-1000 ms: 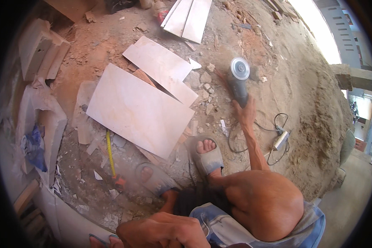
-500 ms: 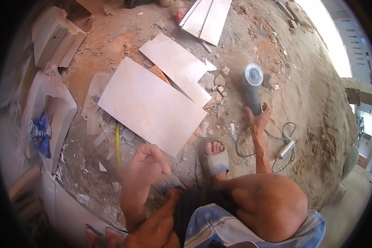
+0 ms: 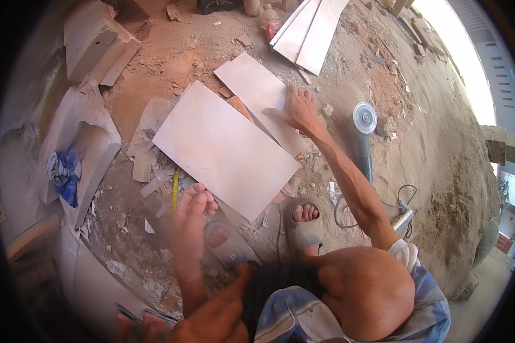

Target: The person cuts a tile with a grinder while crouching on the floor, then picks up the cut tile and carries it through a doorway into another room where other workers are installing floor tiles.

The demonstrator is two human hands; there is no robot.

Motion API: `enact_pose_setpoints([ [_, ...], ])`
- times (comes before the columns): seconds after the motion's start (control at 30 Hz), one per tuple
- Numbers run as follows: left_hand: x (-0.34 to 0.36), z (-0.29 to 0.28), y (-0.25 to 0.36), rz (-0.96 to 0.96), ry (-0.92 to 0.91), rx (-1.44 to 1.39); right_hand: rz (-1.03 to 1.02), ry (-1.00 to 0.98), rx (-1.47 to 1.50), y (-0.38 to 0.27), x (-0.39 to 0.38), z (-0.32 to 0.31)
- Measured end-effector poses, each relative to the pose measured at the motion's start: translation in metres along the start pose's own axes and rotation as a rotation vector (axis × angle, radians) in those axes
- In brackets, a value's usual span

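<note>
My right hand [image 3: 299,108] reaches over the narrower white tile [image 3: 252,80], its thumb spread from the fingers. It touches the right part of that tile, and I cannot see a grip on it. A larger white tile [image 3: 226,151] lies nearer me. Beside its near-left edge my left hand [image 3: 194,208] is raised with curled fingers pressed together. Anything inside them is hidden. To the right of my right forearm, an angle grinder [image 3: 360,143] lies on the ground with its pale disc facing up.
Several long white tile strips [image 3: 310,34] lie at the top. A yellow tape measure [image 3: 175,188] shows beside the large tile. The cord runs near a white power strip [image 3: 403,220] on the right. Broken blocks [image 3: 94,46] and a blue plastic bag [image 3: 64,174] are on the left.
My right hand has let go of the grinder and moved up and left to the narrower tile. My left hand has shifted slightly down. The whole view has shifted a little.
</note>
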State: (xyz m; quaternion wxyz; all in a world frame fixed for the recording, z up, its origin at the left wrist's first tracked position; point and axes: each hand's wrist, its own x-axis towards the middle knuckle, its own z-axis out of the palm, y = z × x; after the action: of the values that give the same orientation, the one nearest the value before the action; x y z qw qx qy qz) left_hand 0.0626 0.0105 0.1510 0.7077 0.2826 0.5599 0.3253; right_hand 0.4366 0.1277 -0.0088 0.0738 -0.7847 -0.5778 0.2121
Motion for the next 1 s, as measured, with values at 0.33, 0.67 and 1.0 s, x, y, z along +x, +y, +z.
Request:
enact_pose_setpoints([
  [0.33, 0.020, -0.027, -0.020, -0.079, 0.167, -0.004, 0.013, -0.245, 0.353, 0.007, 0.048, -0.023],
  [0.67, 0.068, -0.016, -0.067, 0.109, 0.491, 0.279, 0.056, -0.295, 0.537, -0.004, 0.036, -0.012],
  [1.0, 0.085, -0.009, -0.049, 0.043, 0.404, 0.167, 0.023, -0.204, 0.591, -0.001, 0.061, -0.065],
])
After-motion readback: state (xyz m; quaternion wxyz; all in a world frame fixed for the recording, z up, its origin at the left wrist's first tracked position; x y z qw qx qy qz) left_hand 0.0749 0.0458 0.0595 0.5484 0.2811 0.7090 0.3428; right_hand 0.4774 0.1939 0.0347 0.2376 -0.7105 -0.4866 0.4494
